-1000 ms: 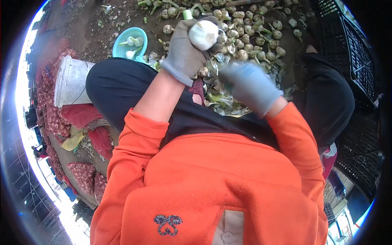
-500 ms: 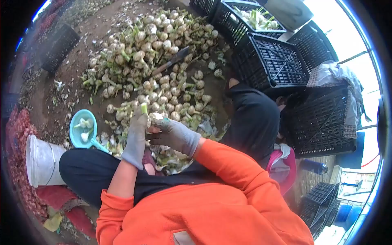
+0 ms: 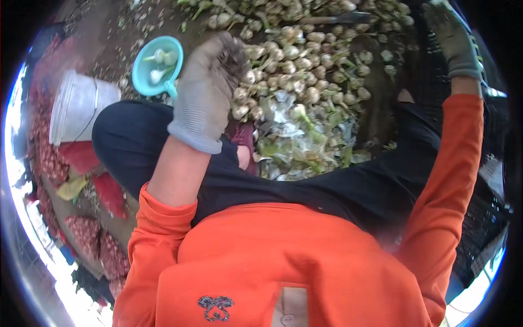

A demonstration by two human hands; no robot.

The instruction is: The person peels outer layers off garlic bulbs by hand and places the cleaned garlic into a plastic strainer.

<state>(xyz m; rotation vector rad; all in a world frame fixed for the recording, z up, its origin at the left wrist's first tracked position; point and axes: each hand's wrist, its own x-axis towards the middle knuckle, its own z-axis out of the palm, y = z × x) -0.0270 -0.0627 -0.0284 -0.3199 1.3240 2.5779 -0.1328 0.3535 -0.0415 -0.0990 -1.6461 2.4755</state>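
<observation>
My left hand [image 3: 207, 90], in a grey knit glove with dirt-darkened fingers, is raised left of the garlic pile. Its fingers are curled closed, and whatever they may hold is hidden. My right hand [image 3: 455, 46], also gloved, reaches far out to the upper right, over the dark crate area. Its fingers are blurred near the frame's edge, so their state is unclear. Between the hands lies a heap of garlic bulbs [image 3: 310, 65] with stems. Loose skins and leaves [image 3: 297, 136] cover the ground between my legs.
A light-blue strainer [image 3: 143, 68] with trimmed garlic stands at the left, beside a white bucket [image 3: 81, 109]. A knife [image 3: 321, 19] lies on the heap. Red net sacks [image 3: 84, 234] lie at lower left. Black crates [image 3: 482, 218] stand at right.
My hands, together on a garlic bulb before, are now apart. My right hand has swung far to the right; my left stays left, fingers curled. The view has tipped downward.
</observation>
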